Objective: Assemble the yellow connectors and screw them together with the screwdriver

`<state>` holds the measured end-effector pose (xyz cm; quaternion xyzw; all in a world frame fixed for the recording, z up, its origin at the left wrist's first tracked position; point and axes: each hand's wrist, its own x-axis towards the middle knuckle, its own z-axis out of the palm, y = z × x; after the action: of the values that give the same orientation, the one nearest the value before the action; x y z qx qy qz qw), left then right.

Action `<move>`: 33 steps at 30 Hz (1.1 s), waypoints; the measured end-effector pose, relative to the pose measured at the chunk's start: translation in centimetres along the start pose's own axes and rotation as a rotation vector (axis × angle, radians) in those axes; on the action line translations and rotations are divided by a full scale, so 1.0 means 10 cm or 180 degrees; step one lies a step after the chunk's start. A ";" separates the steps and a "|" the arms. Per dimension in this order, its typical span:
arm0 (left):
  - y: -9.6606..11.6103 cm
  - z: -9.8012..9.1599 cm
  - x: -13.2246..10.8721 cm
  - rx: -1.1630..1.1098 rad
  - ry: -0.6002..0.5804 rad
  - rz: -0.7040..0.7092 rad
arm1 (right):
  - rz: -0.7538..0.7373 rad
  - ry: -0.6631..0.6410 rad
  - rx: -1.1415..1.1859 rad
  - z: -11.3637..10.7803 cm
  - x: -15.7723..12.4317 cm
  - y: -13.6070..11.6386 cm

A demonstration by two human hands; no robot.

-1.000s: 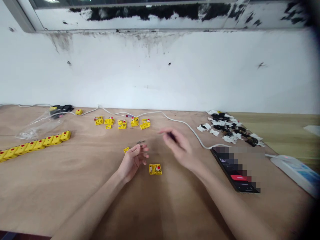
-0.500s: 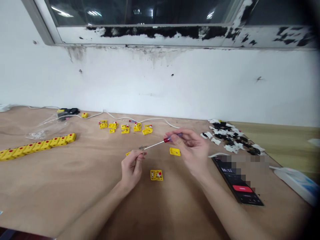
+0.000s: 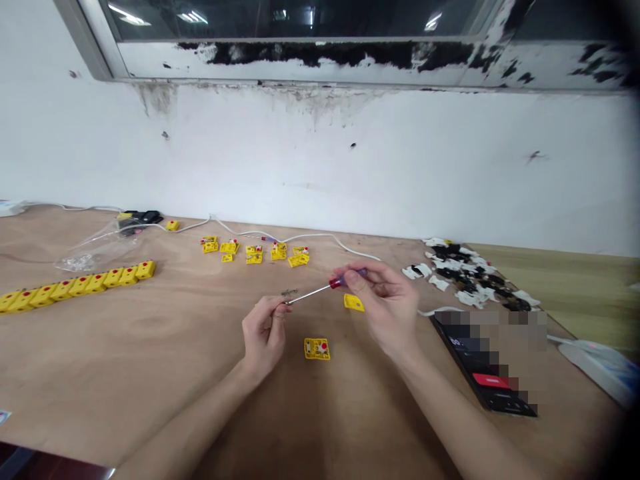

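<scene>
Now that the screwdriver [image 3: 343,279] has reached the left hand [image 3: 263,337] – both hands meet at its tip.
Right hand [image 3: 393,303]: fingers clamped on handle; left: fingers pinched, contents unclear – open yellow case [image 3: 317,349] below, on bench [image 3: 100,373].

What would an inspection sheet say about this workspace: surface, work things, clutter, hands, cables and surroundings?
Surface: brown wooden tabletop.
Job's things: screwdriver, tip at the left fingertips; open yellow case with a red button; yellow cover near the right hand.
Clutter: row of yellow blocks and clear plastic bag at left; black and white pieces and phone at right.
Hands: left hand pinches at the screwdriver tip, anything held too small to tell; right hand grips the handle.
Cables: white cable along the back.
Surroundings: stained white wall; window above.
</scene>
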<state>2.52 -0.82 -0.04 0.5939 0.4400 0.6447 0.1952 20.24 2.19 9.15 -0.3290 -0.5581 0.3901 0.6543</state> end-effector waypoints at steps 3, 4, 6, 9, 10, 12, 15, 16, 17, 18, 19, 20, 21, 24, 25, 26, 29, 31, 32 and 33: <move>0.02 0.00 -0.01 -0.0057 0.0002 -0.0205 | 0.0004 0.0006 -0.0058 0.01 -0.01 0.02; 0.02 0.00 -0.01 -0.0082 0.0027 -0.0236 | -0.0003 0.0010 -0.0070 0.01 -0.02 0.03; 0.02 0.00 -0.01 -0.0105 0.0067 -0.0271 | -0.0016 0.0014 -0.0080 0.01 -0.03 0.05; 0.01 0.00 -0.01 -0.0102 0.0080 -0.0259 | -0.0038 0.0046 -0.0076 0.01 -0.03 0.06; 0.01 0.00 -0.01 -0.0109 0.0072 -0.0260 | -0.0036 0.0044 -0.0071 0.01 -0.03 0.06; 0.01 0.00 -0.01 -0.0155 0.0069 -0.0259 | -0.0057 0.0064 -0.0045 0.01 -0.03 0.05; 0.01 0.00 -0.02 -0.0188 0.0055 -0.0250 | -0.0075 0.0095 -0.0013 0.01 -0.03 0.04; 0.01 0.00 -0.02 -0.0184 0.0047 -0.0250 | -0.0075 0.0103 -0.0008 0.01 -0.03 0.04; 0.00 0.00 -0.02 -0.0174 0.0040 -0.0252 | -0.0066 0.0103 -0.0012 0.01 -0.03 0.04; 0.00 0.00 -0.02 -0.0160 0.0036 -0.0262 | -0.0050 0.0095 -0.0021 0.01 -0.03 0.04; 0.00 0.00 -0.02 -0.0143 0.0038 -0.0275 | -0.0030 0.0083 -0.0034 0.02 -0.03 0.04; 0.00 0.00 -0.02 -0.0127 0.0043 -0.0288 | -0.0022 0.0074 -0.0048 0.02 -0.03 0.04; 0.00 0.00 -0.02 -0.0117 0.0050 -0.0303 | -0.0011 0.0064 -0.0059 0.02 -0.03 0.04; 0.01 0.01 -0.02 -0.0175 0.0078 -0.0349 | -0.0013 0.0082 -0.0055 0.01 -0.04 0.08; 0.01 0.01 -0.02 -0.0210 0.0090 -0.0354 | -0.0044 0.0105 -0.0079 0.00 -0.04 0.10; 0.02 0.01 -0.02 -0.0235 0.0100 -0.0357 | -0.0091 0.0137 -0.0142 -0.01 -0.05 0.12; 0.02 0.01 -0.01 -0.0259 0.0157 -0.0365 | -0.0262 0.0227 -0.0467 -0.04 -0.05 0.18; 0.02 0.01 -0.01 -0.0283 0.0188 -0.0392 | -0.0300 0.0237 -0.0543 -0.05 -0.06 0.19; 0.02 0.01 -0.02 -0.0299 0.0197 -0.0410 | -0.0299 0.0224 -0.0511 -0.04 -0.06 0.18; 0.02 0.01 -0.02 -0.0313 0.0200 -0.0417 | -0.0299 0.0190 -0.0460 -0.03 -0.06 0.16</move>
<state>2.71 -1.02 0.01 0.5330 0.4516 0.6697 0.2520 20.25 2.46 7.39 -0.3603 -0.5798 0.3077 0.6628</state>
